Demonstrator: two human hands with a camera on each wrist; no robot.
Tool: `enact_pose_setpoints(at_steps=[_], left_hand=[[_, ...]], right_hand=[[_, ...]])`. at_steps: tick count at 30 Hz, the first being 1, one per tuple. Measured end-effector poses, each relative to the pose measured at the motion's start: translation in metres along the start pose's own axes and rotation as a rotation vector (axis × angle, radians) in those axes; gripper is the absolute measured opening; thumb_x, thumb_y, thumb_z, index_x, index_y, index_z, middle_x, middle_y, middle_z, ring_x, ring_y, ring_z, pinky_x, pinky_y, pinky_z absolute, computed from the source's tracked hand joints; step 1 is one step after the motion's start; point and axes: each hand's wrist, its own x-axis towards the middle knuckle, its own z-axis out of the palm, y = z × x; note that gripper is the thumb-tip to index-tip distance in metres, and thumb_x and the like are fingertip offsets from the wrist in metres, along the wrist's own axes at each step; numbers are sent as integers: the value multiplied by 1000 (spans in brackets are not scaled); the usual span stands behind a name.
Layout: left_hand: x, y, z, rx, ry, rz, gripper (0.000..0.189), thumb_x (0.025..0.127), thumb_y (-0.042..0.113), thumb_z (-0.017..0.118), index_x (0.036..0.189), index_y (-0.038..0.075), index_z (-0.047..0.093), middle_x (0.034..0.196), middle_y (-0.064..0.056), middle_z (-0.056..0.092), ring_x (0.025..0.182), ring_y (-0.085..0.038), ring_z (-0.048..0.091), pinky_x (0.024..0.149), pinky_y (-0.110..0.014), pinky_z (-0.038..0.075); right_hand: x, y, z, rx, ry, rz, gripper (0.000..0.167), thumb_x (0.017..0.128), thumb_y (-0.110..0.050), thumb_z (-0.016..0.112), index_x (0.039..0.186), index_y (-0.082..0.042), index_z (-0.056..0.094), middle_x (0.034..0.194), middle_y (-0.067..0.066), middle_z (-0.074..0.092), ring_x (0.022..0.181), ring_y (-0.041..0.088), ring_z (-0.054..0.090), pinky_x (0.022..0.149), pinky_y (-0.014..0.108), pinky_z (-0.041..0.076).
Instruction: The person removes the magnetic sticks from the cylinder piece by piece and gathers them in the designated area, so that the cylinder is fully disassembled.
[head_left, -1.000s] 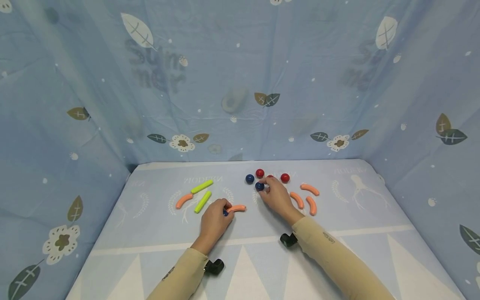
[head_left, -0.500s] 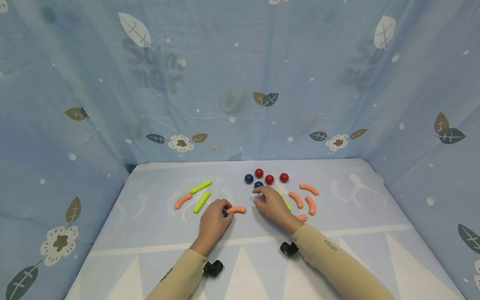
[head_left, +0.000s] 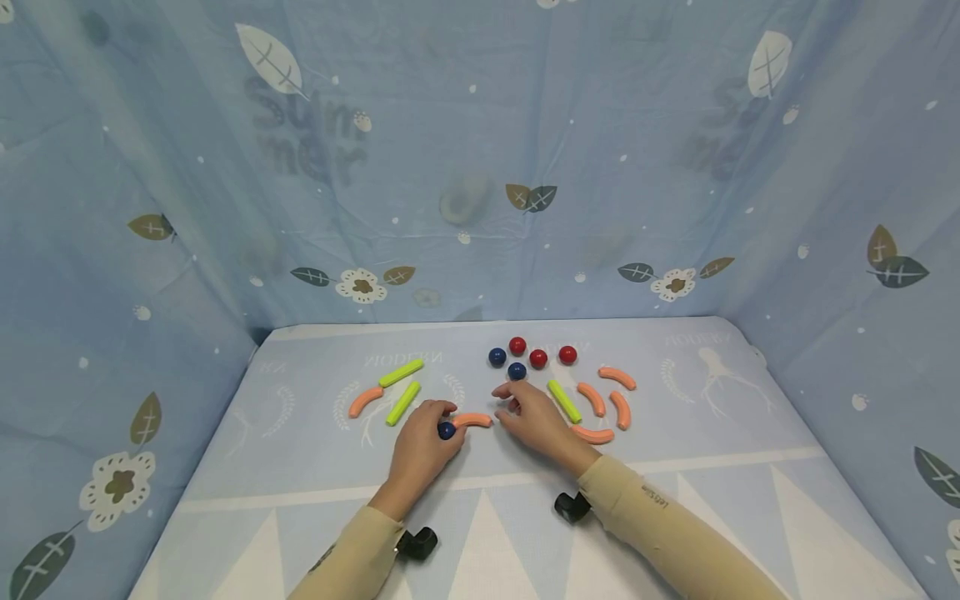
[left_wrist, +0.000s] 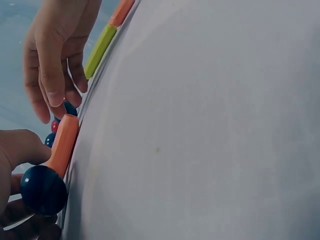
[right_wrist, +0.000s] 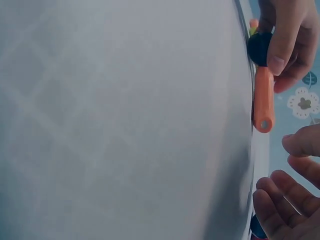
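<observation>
My left hand [head_left: 422, 444] holds a dark blue ball [head_left: 446, 430] between thumb and fingers, low over the table. A curved orange stick [head_left: 476, 419] extends rightward from the ball, its near end against it. The right wrist view shows a small hole in the free end of the orange stick [right_wrist: 264, 112]. My right hand [head_left: 538, 421] is just right of that free end, apart from it, fingers loosely bent with nothing between them. Beneath its wrist side lie a green stick [head_left: 564, 402] and another orange stick [head_left: 592, 435].
Behind the right hand sit two blue balls [head_left: 497, 357] and several red balls [head_left: 537, 359]. Several curved orange sticks [head_left: 620, 410] lie at right. Two green sticks [head_left: 403, 403] and an orange one [head_left: 365, 402] lie at left. Patterned curtains [head_left: 465, 275] border the table.
My right hand has left the blue ball at the back, now uncovered with a red ball, and come nearer and left toward the orange stick. The left hand keeps its place, its ball more visible.
</observation>
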Motion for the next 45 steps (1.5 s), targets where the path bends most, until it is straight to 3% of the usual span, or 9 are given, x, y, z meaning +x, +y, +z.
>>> enact_pose_setpoints(at_steps=[7, 14, 26, 45], left_hand=[[-6, -5, -11, -37, -31, -28, 44, 83, 27, 84, 121, 9, 68, 111, -4, 66, 95, -18, 62, 83, -40, 53], [-11, -9, -15, -71, -28, -18, 39, 82, 23, 84, 114, 9, 68, 103, -2, 64, 89, -18, 61, 78, -37, 51], [-13, -10, -16, -80, -43, -4, 29, 83, 17, 83, 107, 12, 68, 97, 2, 62, 86, -12, 60, 78, -35, 54], [-14, -10, -18, -74, -45, 26, 28, 83, 13, 83, 107, 11, 69, 96, 1, 62, 84, -12, 59, 75, -34, 52]], right_hand=[[1, -8, 7, 53, -45, -54, 32, 93, -21, 74, 125, -16, 69, 116, 0, 67, 96, 14, 61, 84, 34, 53], [1, -16, 14, 69, -65, -99, 31, 94, -18, 74, 125, -15, 69, 117, 1, 69, 98, 15, 64, 85, 34, 55], [3, -18, 23, 13, -81, -114, 13, 94, -18, 75, 106, -17, 74, 90, -8, 61, 77, 8, 54, 69, 25, 48], [2, -21, 24, -6, -36, -120, 13, 89, -13, 76, 101, -16, 75, 87, -9, 61, 75, 7, 53, 66, 24, 47]])
